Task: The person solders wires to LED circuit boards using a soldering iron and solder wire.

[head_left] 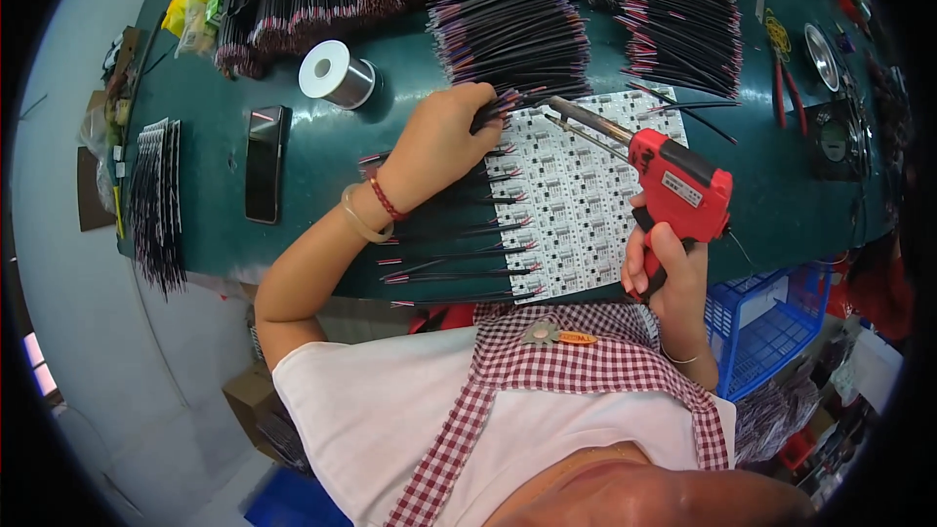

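The left hand [441, 137] pinches a small bunch of dark wires [488, 111] between thumb and fingers, just above the top left part of a white circuit board sheet [576, 200]. The right hand [673, 268] has its fingers wrapped around the handle of a red soldering gun [678, 185], whose tip points left, close to the wire ends at the left fingertips; whether they touch is too small to tell. Below the left fingers, more wires stick out from the sheet's left edge. A solder spool [337, 78] stands left of those fingers, a phone [264, 164] lying farther left. Beyond them lies a wire pile [512, 34].
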A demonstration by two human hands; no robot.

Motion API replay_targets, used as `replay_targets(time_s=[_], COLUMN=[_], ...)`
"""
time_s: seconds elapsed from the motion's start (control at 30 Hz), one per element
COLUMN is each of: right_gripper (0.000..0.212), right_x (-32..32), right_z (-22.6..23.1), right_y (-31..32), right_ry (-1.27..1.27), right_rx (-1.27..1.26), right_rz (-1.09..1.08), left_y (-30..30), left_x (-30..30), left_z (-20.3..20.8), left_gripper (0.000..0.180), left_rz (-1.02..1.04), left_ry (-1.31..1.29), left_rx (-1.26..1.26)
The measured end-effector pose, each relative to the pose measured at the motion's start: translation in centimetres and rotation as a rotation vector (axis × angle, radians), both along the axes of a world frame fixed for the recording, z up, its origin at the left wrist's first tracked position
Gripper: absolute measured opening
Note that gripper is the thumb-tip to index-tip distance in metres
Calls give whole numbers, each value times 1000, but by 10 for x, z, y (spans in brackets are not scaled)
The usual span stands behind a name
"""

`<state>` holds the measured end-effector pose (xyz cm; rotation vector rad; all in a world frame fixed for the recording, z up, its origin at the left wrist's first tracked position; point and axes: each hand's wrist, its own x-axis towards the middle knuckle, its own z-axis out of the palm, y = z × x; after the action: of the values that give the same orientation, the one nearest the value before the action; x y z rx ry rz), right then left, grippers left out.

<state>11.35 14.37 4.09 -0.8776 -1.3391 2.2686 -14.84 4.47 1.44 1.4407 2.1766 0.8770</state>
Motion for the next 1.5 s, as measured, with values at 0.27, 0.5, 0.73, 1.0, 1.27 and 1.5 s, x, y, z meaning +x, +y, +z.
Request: replay_targets(time_s=[0.27, 0.5, 0.73, 1.0, 1.27, 1.5], right_gripper=[42, 42, 42, 38, 26, 20], right_x=[7, 13, -7, -8, -9, -11], right_z=[-17, -23, -7, -12, -12, -10], right_y=[-5, -12, -4, -3, -5, -4], right_ry=[54, 44, -125, -119, -144, -178], right_rx=[16, 31, 53, 38, 14, 55], right_rz=[-67, -34, 54, 63, 45, 85], left_y=[-5, -2, 3, 5, 9, 12], left_x=[3, -5, -17, -18, -19, -19], left_z=[-12, -14, -2, -2, 1, 1], left_gripper=[17, 20, 19, 21, 19, 18], left_rz=[41, 11, 16, -40, -96, -134], left_ry=[35, 79, 3, 63, 141, 204], left_rx=[114, 116, -57, -52, -54, -69])
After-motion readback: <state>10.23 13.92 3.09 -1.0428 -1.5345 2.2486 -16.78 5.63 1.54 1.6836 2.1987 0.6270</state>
